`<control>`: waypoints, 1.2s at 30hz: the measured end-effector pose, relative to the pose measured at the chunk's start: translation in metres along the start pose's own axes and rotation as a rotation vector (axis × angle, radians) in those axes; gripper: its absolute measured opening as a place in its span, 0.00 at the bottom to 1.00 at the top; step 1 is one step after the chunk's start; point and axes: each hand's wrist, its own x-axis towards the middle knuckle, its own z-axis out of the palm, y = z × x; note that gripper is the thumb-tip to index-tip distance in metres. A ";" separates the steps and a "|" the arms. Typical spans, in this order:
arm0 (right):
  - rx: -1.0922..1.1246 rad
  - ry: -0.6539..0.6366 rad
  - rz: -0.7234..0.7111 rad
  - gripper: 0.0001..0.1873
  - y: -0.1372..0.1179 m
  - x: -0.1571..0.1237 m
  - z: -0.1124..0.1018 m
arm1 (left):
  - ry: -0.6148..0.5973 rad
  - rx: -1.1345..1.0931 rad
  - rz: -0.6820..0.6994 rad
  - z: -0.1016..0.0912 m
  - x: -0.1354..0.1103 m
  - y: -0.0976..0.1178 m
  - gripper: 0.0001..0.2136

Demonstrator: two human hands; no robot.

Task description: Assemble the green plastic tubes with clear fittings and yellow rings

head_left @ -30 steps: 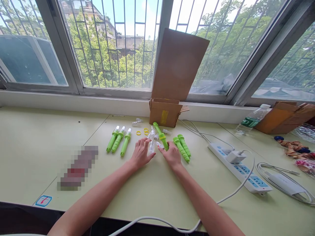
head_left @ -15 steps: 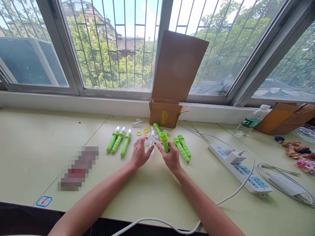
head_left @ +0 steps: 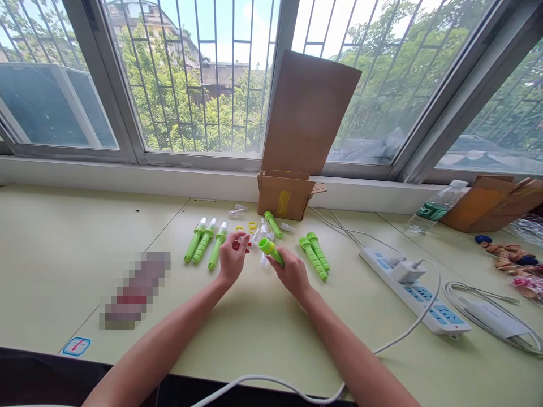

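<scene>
My right hand (head_left: 292, 273) is closed around a green ribbed tube (head_left: 270, 250), lifted off the table with its open end tilted up and left. My left hand (head_left: 231, 257) pinches a small clear plastic piece (head_left: 243, 239) close to that open end. Between the hands lie more clear tubes (head_left: 260, 234) and another green tube (head_left: 274, 224). Three assembled green sticks with clear tips (head_left: 205, 242) lie to the left of my left hand. Two green ribbed tubes (head_left: 314, 255) lie to the right of my right hand. Small yellow rings (head_left: 251, 225) sit behind the hands.
An open cardboard box (head_left: 283, 194) stands at the windowsill. A white power strip (head_left: 418, 295) with a plugged charger and cables lies to the right. A water bottle (head_left: 435, 207), another cardboard box (head_left: 492, 200) and a blurred object (head_left: 134, 289) are also on the table.
My right hand has lifted the green tube off the table and tilted its open end up. My left hand has picked up a small clear piece and moved slightly left.
</scene>
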 end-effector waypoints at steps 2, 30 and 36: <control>-0.043 -0.014 0.005 0.16 0.004 0.000 0.000 | 0.051 -0.043 -0.010 -0.002 0.003 0.002 0.16; -0.052 -0.099 -0.010 0.14 0.005 -0.004 0.003 | -0.145 -0.079 -0.004 -0.007 0.008 -0.001 0.16; -0.038 -0.090 -0.041 0.13 0.004 -0.005 0.002 | -0.122 -0.117 -0.007 -0.007 0.008 0.000 0.15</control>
